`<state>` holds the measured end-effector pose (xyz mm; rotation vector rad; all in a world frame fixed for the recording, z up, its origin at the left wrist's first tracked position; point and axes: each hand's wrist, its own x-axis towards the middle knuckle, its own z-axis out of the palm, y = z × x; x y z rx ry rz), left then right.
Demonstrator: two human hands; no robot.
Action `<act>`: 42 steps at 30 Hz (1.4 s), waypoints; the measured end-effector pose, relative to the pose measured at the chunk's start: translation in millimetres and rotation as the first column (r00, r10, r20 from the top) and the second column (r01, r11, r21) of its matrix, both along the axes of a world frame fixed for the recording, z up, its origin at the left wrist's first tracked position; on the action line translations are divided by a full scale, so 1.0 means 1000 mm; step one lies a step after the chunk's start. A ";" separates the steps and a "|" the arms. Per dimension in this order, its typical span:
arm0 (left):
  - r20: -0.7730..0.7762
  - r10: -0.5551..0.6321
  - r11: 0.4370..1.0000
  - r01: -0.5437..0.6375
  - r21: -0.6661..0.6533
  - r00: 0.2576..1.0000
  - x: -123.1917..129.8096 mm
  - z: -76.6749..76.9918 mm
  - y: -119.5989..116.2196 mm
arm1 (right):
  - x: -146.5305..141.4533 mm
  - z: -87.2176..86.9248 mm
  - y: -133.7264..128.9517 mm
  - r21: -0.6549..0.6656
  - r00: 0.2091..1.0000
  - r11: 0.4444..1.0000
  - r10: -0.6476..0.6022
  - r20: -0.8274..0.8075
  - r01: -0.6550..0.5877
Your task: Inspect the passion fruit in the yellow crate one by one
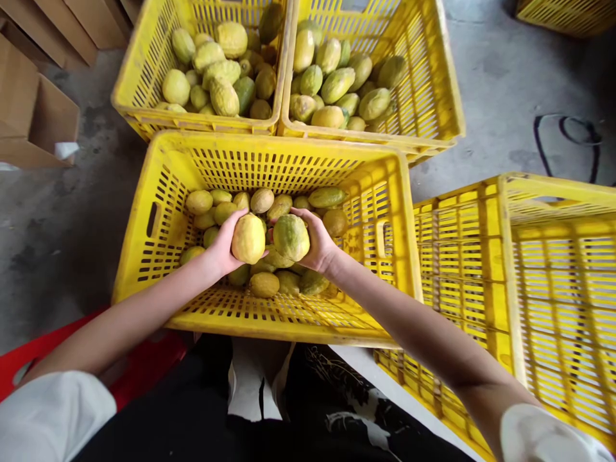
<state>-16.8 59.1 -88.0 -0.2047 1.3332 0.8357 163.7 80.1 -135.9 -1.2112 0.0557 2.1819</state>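
Note:
Above the fruit in the near yellow crate [289, 330], my left hand [225, 250] is wrapped round a yellow fruit [249, 239]. Close beside it on the right, my right hand [318, 242] grips a green-yellow fruit [291, 238]. The two held fruits are side by side with a small gap. Several yellow and green fruits, one of them an oval fruit [264, 285], lie in the crate below and around my hands. Parts of my fingers are hidden behind the held fruits.
Behind stand two more yellow crates of fruit, a left one [202, 122] and a right one [370, 136]. Another yellow crate [510, 269] is at the right. Cardboard boxes [52, 115] stand at the far left, a black cable [541, 147] lies on the floor, and something red [149, 366] is near my left arm.

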 end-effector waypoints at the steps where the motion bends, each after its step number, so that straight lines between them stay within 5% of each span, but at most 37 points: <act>1: 0.012 0.012 1.000 -0.012 -0.010 1.000 0.000 -0.001 0.000 | -0.002 0.003 0.000 -0.007 1.000 1.000 -0.007 0.013 0.007; 7: -0.011 -0.010 0.999 0.010 -0.042 1.000 0.001 -0.001 -0.001 | -0.013 0.027 -0.003 -0.090 0.996 0.992 -0.083 0.032 0.085; 17: 0.059 -0.008 0.989 0.017 -0.148 0.998 -0.009 -0.030 0.000 | -0.005 0.010 -0.001 -0.098 0.997 0.995 -0.025 0.066 0.032; 34: 0.019 0.043 0.997 -0.042 -0.069 0.999 -0.003 -0.018 0.000 | -0.012 0.024 -0.001 -0.105 0.988 0.985 -0.130 0.080 0.138; 42: -0.048 -0.016 0.993 0.010 -0.120 0.999 -0.002 -0.021 -0.001 | -0.013 0.020 -0.004 -0.025 0.996 1.000 -0.017 0.092 0.019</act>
